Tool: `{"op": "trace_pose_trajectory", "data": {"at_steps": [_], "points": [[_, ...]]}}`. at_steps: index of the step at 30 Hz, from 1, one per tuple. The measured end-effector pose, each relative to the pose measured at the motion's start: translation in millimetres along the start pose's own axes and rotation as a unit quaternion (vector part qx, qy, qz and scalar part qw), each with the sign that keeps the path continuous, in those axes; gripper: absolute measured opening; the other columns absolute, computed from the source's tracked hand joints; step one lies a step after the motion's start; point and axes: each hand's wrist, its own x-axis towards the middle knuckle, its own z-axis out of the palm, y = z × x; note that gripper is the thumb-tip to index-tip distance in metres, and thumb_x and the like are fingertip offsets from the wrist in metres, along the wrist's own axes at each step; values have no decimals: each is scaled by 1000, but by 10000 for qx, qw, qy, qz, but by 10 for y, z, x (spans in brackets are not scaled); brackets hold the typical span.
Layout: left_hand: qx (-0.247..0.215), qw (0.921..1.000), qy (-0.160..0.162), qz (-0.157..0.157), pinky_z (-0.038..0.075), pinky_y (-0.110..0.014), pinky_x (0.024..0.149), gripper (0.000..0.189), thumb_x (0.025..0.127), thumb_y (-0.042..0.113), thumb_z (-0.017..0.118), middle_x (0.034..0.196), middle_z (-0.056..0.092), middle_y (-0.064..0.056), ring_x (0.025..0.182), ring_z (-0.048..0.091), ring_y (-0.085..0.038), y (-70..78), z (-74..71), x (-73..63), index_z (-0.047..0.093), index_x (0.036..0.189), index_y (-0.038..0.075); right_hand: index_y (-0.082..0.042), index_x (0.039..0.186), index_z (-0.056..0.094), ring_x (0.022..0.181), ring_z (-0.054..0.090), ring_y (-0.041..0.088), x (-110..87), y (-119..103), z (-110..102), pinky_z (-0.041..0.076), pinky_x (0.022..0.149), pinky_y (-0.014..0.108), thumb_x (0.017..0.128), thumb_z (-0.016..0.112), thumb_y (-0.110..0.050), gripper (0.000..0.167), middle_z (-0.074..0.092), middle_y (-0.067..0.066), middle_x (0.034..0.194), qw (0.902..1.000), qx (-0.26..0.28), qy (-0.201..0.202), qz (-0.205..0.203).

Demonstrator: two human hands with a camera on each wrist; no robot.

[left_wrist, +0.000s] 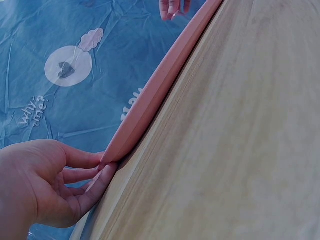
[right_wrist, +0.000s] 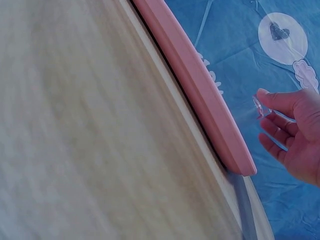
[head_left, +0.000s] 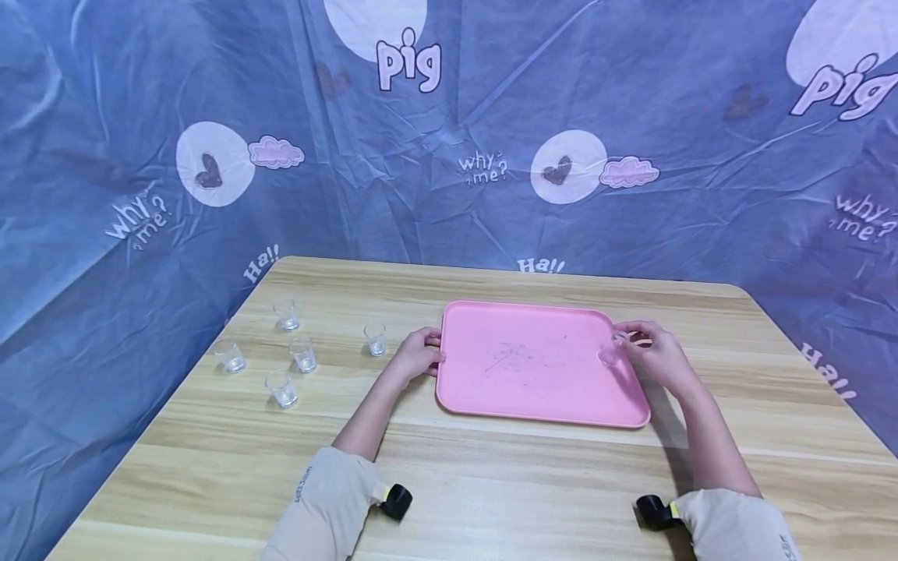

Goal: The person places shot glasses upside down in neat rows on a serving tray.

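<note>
A pink rectangular tray [head_left: 533,366] lies on the wooden table, with dark scratches across its middle. My left hand [head_left: 418,354] is at its left side; in the left wrist view the thumb and fingertips pinch the tray's rim [left_wrist: 150,102]. Over the tray's right edge, my right hand [head_left: 655,354] holds a small clear shot glass [head_left: 612,354], tilted. Thumb and fingers grip one end of that glass in the right wrist view, where it shows above the rim, apart from it.
Several clear shot glasses stand upright on the left of the table [head_left: 491,475], one [head_left: 375,340] nearer the tray than the cluster, which includes another glass [head_left: 282,388]. A blue printed cloth [head_left: 421,195] hangs behind the table and along its sides.
</note>
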Motion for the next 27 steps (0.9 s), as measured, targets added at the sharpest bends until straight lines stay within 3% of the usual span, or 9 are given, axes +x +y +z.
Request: {"op": "trace_pose_trajectory", "data": {"at_steps": [5,9,12,15,20,27], "points": [[-11,10000,-4,2,53,-29,57,49,80,-15,54,111,53,-21,73,59,-22,-5,-2,4,44,127,-8,9,115,54,86,51,14,5,-2,-6,43,66,13,90,60,-16,37,51,21,108,9998,142,-100,104],[-10,10000,-11,11,53,-29,57,49,80,-15,54,110,53,-21,72,59,-22,-6,-4,2,44,127,-8,6,120,52,87,47,5,-1,9,-27,42,67,13,92,57,-21,39,51,16,110,9984,415,-17,375],[-14,10000,-13,20,53,-29,57,49,80,-15,54,110,53,-21,73,59,-22,-6,-5,-1,44,127,-8,10,121,49,84,47,-1,-15,35,-67,43,68,15,94,51,-18,38,51,19,109,9974,555,77,447],[-13,10000,-11,22,53,-29,57,49,80,-15,54,111,53,-21,74,59,-23,-2,-5,-3,44,128,-8,14,122,45,79,51,2,-32,63,-109,47,66,19,96,46,-14,38,50,25,109,9966,483,-113,656],[22,10000,-18,35,53,-30,58,50,80,-14,54,111,53,-21,77,59,-25,6,-3,-10,43,128,-8,20,125,36,72,56,8,-48,132,-101,50,64,25,95,44,-5,40,50,28,104,9879,736,-821,1089],[516,9985,16,189,53,-29,56,51,80,-11,56,111,54,-20,72,60,-24,6,-4,-19,43,129,-8,23,122,37,74,52,5,-50,235,-42,47,62,21,91,49,-1,41,53,29,103,9896,462,-1095,810]]}}
